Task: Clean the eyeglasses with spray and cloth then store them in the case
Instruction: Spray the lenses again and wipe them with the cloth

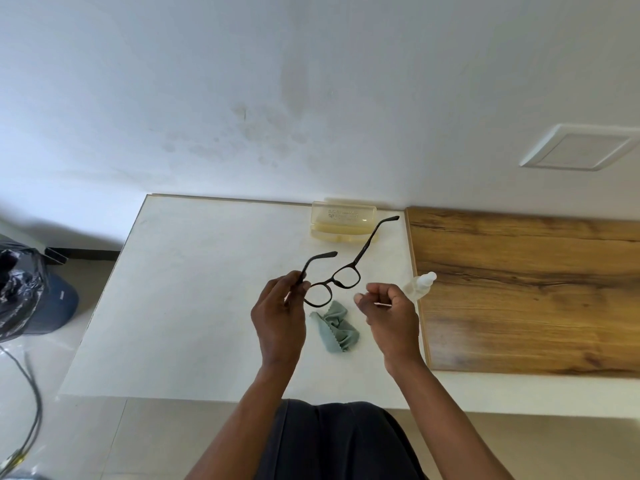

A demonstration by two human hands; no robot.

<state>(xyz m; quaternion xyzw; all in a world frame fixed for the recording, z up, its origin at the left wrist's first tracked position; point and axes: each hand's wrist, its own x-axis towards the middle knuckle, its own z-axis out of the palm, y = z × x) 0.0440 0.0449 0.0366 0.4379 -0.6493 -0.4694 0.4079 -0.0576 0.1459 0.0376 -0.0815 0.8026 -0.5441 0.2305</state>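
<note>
Eyeglasses point(332, 282), dark angular frames, pinched by left hand point(277, 317).

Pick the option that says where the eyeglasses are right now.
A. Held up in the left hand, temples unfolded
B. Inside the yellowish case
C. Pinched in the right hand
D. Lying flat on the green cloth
A: the left hand grips the eyeglasses at one hinge, above the cloth; the right hand does not touch them.

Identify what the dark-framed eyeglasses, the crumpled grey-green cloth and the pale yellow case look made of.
Dark-framed eyeglasses: probably matte plastic, thick dull rims.
Crumpled grey-green cloth: soft fabric, likely microfibre; limp folds, zigzag-cut edge.
Pale yellow case: translucent hard plastic, seemingly; light passes through, rigid moulded edges.
</note>
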